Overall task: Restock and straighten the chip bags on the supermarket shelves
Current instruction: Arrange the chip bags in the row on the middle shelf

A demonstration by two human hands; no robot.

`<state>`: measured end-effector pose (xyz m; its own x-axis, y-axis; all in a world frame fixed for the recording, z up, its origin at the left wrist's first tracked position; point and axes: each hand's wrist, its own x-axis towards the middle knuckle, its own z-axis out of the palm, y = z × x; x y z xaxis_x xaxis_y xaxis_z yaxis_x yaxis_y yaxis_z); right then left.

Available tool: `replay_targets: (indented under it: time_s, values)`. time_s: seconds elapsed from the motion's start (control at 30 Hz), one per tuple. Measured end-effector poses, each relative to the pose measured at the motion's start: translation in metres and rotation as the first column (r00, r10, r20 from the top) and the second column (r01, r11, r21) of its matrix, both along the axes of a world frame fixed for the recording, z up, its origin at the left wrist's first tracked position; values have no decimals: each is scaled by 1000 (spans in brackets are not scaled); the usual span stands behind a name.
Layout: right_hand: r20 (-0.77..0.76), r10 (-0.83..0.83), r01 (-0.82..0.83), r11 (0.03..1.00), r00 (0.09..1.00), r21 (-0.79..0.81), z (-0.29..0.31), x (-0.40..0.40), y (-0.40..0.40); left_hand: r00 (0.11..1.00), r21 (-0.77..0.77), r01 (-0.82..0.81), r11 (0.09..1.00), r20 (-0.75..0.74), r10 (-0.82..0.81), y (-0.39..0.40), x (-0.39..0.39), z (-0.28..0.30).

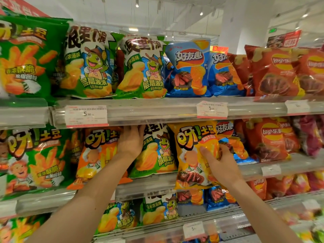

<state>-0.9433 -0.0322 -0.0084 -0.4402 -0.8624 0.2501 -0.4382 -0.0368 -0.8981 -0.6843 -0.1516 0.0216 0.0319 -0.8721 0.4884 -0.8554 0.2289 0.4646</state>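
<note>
Yellow bag, one, held by our right hand at its right edge, thumb across the front, fingers curled behind; it hangs over the front edge of the middle shelf. Our left hand reaches to that shelf's back, fingers fairly straight between one orange bag and one green frog-print bag; whether it grips we cannot tell. Top shelf front row: two frog-print bags, two blue bags. We count three price tags along its front edge.
</note>
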Motion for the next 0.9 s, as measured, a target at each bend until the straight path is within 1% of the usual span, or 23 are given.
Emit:
replay_targets:
  time_s: [0.07, 0.13, 0.2, 0.27, 0.37, 0.53, 0.73, 0.83, 0.9]
  values:
    - [6, 10, -9, 1000, 1000, -5, -2, -2, -1, 990, -105, 28, 994, 142, -13, 13, 3, -7]
    - [16, 31, -31, 999, 999, -8, -4, -4, -2, 968, -180, 78, 981, 250, -31, 29, 7, -14]
    - [27, 47, -46, 999, 999, -16, -4, -5, -2, 927, -207, 152, 966, 369, -66, 43, 9, -21]
    - [32, 47, -46, 999, 998, -25, -4, -5, 0, 854, -222, 242, 945, 510, -99, 51, 10, -33]
    - [34, 49, -48, 998, 998, -45, -4, -5, 1, 778, -182, 308, 934, 614, -137, 53, 2, -46]
    - [31, 56, -55, 998, 998, -22, -5, -3, 5, 734, -131, 270, 954, 669, -116, 47, -3, -62]
    - [77, 59, -59, 998, 995, -3, -3, 0, 12, 742, -67, 224, 972, 659, -126, 48, -7, -63]
    - [101, 71, -72, 997, 992, 15, -4, 0, 15, 774, -66, 279, 958, 606, -184, 57, -6, -55]
    - [120, 70, -71, 998, 990, 1, -4, 3, 20, 840, -117, 358, 927, 473, -265, 71, -9, -50]
